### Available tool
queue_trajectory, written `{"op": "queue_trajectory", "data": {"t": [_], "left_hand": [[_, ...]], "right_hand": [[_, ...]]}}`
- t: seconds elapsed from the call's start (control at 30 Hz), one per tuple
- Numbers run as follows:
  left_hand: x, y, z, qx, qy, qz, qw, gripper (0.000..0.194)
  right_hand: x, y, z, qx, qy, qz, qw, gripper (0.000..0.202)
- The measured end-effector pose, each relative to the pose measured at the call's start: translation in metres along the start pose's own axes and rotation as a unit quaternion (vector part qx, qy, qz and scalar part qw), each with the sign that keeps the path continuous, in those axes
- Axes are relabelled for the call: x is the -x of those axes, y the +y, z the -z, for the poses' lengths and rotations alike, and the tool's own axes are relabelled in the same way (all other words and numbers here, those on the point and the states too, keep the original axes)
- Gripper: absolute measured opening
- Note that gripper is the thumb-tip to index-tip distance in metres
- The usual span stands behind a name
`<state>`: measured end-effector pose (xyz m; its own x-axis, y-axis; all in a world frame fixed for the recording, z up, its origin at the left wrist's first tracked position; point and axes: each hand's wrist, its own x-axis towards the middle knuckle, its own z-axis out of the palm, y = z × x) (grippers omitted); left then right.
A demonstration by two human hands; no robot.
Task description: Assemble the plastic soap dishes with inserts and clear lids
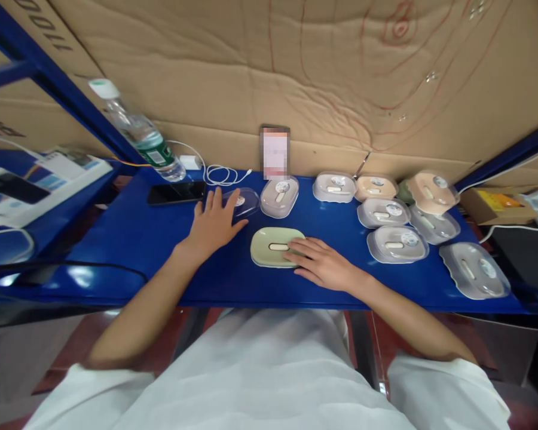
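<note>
A pale green rounded box [273,255] with a small white bar on top lies near the table's front edge. The fingers of my right hand [325,263] lie stretched over its right end, touching the top and near side. My left hand [213,224] is open, fingers spread, over the left part of a clear plastic cover [250,203] with a round label. Part of that cover is hidden under the fingertips. A greyish box [278,202] of the same shape, under a clear cover, sits just right of the loose cover.
On the right are several similar covered boxes [397,246], including a peach one [430,192]. Behind my left hand lie a black phone [176,192] and a white cable [224,174], with a water bottle [147,143] nearby. A propped screen [275,152] leans against the cardboard wall [206,71].
</note>
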<state>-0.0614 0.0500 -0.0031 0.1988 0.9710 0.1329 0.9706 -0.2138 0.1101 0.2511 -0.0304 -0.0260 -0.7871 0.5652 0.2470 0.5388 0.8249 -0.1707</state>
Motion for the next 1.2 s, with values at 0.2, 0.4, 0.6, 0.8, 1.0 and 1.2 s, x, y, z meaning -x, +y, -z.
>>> {"op": "queue_trajectory", "data": {"t": [0.2,0.4,0.6,0.8,1.0,1.2], "left_hand": [[-0.029,-0.05,0.016,0.15,-0.03,-0.095,0.984,0.064],[-0.004,-0.022,0.033,0.239,0.076,-0.14,0.958,0.062],[0.022,0.032,-0.012,0.088,0.091,-0.42,0.899,0.048],[0.016,0.019,-0.024,0.128,0.063,-0.42,0.896,0.063],[0.019,0.022,-0.036,0.245,-0.011,-0.423,0.872,0.081],[0.013,0.021,-0.043,0.252,0.018,-0.401,0.88,0.067]], "right_hand": [[0.001,0.008,0.001,-0.028,0.004,-0.026,0.999,0.047],[0.004,0.013,-0.006,-0.024,0.115,-0.08,0.99,0.094],[0.004,0.019,-0.003,-0.029,0.091,-0.077,0.992,0.099],[0.0,0.018,0.002,-0.035,0.024,-0.058,0.997,0.082],[0.005,0.022,0.004,-0.066,0.059,-0.062,0.994,0.085],[0.005,0.026,0.001,-0.079,0.05,-0.067,0.993,0.081]]}}
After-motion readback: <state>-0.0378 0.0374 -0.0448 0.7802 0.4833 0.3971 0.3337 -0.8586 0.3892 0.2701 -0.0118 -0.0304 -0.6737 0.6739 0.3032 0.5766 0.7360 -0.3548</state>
